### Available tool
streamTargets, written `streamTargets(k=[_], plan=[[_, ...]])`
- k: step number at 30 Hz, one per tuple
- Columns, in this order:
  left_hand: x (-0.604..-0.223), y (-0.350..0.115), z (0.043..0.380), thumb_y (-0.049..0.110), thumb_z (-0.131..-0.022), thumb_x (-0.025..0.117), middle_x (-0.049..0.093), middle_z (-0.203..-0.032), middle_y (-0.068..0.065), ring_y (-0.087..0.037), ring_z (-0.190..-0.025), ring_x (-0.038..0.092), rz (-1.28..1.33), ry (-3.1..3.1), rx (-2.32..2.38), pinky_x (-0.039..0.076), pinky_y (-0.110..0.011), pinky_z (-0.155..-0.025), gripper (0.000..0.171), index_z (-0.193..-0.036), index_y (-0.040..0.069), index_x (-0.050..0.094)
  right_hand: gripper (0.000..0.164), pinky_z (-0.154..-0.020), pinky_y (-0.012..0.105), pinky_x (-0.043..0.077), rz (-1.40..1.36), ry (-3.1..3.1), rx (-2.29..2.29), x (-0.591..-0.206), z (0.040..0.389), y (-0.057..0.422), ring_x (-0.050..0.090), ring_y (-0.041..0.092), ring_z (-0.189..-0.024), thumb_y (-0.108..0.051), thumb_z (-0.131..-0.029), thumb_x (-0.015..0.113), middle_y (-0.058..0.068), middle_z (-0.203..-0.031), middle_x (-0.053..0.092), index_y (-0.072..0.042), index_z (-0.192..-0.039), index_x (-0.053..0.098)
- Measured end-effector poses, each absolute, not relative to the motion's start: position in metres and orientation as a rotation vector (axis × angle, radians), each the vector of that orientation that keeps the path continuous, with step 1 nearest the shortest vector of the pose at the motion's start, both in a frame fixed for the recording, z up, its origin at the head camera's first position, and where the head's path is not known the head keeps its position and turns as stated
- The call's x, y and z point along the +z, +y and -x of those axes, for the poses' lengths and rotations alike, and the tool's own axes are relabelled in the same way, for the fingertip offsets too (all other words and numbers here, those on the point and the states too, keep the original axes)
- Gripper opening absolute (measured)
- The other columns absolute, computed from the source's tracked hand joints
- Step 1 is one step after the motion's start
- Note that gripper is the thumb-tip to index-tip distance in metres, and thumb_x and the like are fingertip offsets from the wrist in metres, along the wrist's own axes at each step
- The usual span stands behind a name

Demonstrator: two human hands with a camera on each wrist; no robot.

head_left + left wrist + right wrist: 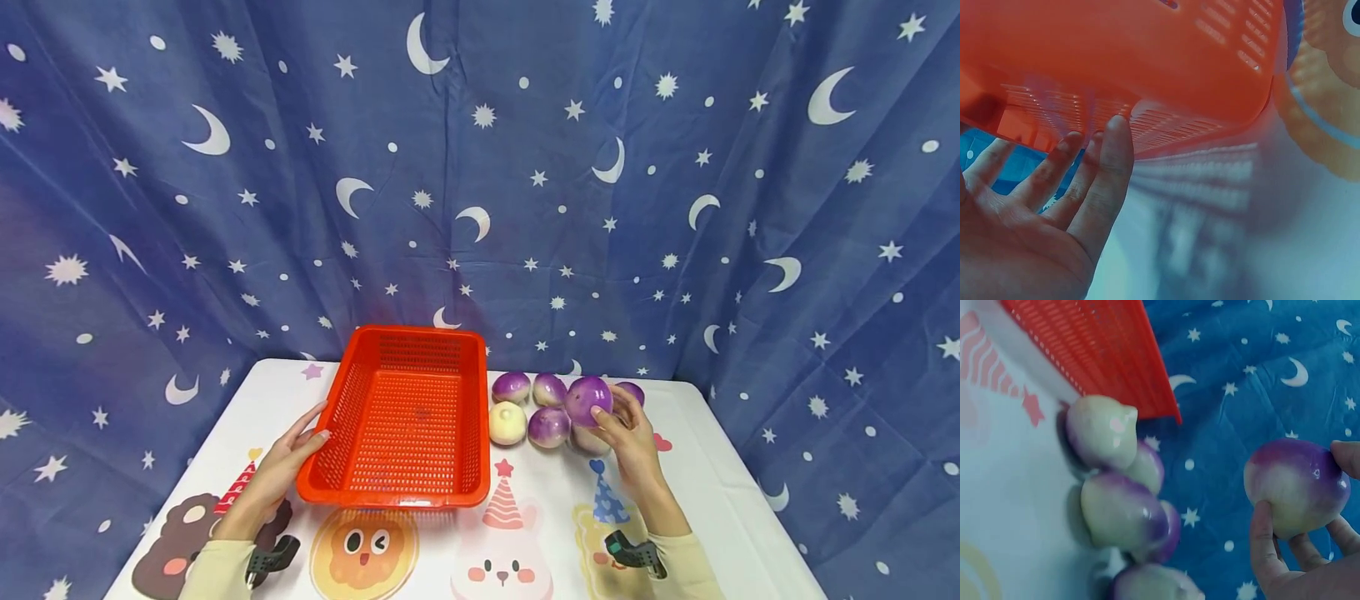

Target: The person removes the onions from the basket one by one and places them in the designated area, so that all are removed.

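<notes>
My right hand (639, 446) grips a purple-and-white turnip (588, 400), with the thumb and fingers spread round its sides. The right wrist view shows this turnip (1294, 487) raised above several others. On the left, my left hand (277, 475) is at the side of a red perforated plastic basket (393, 501). Seen from the left wrist, its extended fingers (1113, 156) touch the basket's outer slotted wall (1166, 128). The basket's inside holds nothing. Where the left thumb presses is hard to make out.
Several loose turnips (549, 427) lie grouped right of the basket, one of them with its pale side up (507, 423). Another turnip (630, 392) is partly hidden behind the right hand. A blue star-and-moon curtain (525, 208) hangs behind the white, cartoon-printed tabletop (720, 483).
</notes>
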State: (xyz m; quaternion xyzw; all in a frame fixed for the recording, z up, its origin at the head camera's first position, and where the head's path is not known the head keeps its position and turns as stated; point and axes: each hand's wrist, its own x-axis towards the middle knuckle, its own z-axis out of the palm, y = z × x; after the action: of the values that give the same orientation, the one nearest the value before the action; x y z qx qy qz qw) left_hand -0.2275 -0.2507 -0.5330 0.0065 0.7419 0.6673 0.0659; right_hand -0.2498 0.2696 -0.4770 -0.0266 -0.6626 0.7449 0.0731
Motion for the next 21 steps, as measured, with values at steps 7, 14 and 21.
streamTargets(k=[7,14,21], plan=[[-0.529,-0.250,0.226,0.037,-0.101,0.053,0.039,-0.150,-0.025,-0.012,-0.108,0.065,0.000,2.243,1.998,0.057,-0.028,-0.086,0.065,-0.157,0.031,0.021,0.046,-0.081,0.023,0.058,0.186,-1.898,2.242,-0.483,0.240,0.293,0.060,0.003,-0.101,-0.007,-0.096,0.061,-0.004,-0.121,0.052,-0.014,-0.137,0.042],[-0.527,-0.250,0.225,0.035,-0.101,0.053,0.040,-0.149,-0.026,-0.012,-0.107,0.065,0.001,2.233,2.014,0.057,-0.029,-0.084,0.065,-0.157,0.029,0.022,0.042,-0.077,0.023,0.057,0.327,-1.857,2.237,-0.492,0.236,0.314,0.062,0.002,-0.092,-0.007,-0.095,0.062,-0.010,-0.111,0.059,-0.019,-0.132,0.044],[-0.528,-0.250,0.226,0.036,-0.101,0.053,0.040,-0.149,-0.026,-0.012,-0.107,0.066,-0.001,2.236,2.006,0.057,-0.029,-0.084,0.065,-0.157,0.029,0.021,0.040,-0.077,0.023,0.058,0.408,-1.816,2.216,-0.501,0.232,0.333,0.064,0.000,-0.091,-0.009,-0.094,0.064,-0.012,-0.107,0.061,-0.021,-0.128,0.045]])
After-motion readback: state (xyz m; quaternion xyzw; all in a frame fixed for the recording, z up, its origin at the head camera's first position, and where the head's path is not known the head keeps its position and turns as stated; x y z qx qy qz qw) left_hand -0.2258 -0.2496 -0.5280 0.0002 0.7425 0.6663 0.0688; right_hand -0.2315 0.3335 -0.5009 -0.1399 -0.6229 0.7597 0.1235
